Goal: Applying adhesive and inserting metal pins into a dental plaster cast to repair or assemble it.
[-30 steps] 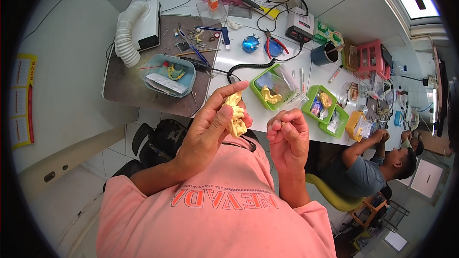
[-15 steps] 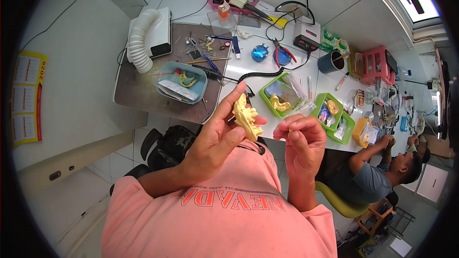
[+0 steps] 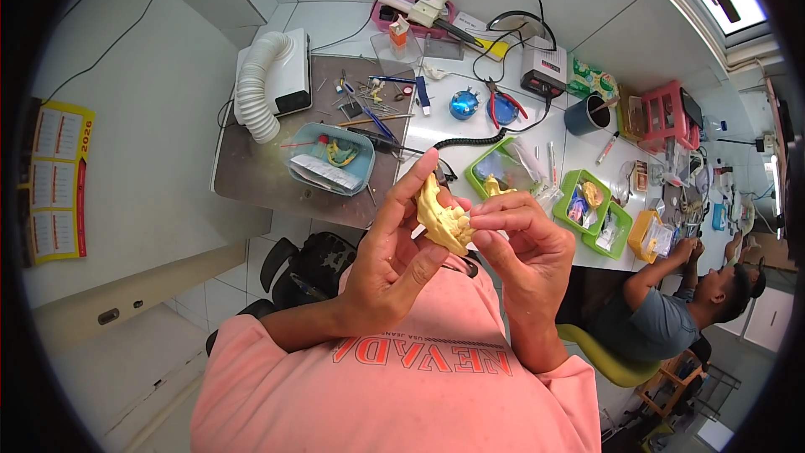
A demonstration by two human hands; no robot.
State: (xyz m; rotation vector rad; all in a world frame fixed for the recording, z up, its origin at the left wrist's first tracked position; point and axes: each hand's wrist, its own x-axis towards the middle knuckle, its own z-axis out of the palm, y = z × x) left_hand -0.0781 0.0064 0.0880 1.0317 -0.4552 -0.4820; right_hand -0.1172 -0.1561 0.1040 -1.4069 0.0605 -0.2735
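In front of the pink shirt, the left hand is clasping a yellow dental cast while the right hand is resting gathered fingertips against its teeth, though I cannot tell whether they are pinching anything. Pressing too hard could be risking a chip. The cast is showing a matte, knobbly, plaster-like arch; beyond, a smooth green plastic tray is holding another cast.

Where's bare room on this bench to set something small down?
The brown board, at its front-left, between the white hose, the blue bin and the board's front edge. A narrower patch of white tabletop lies between the dark cup and the white pen. Crowded: the board's back, with scattered tools, and around the green tray beyond the right hand.
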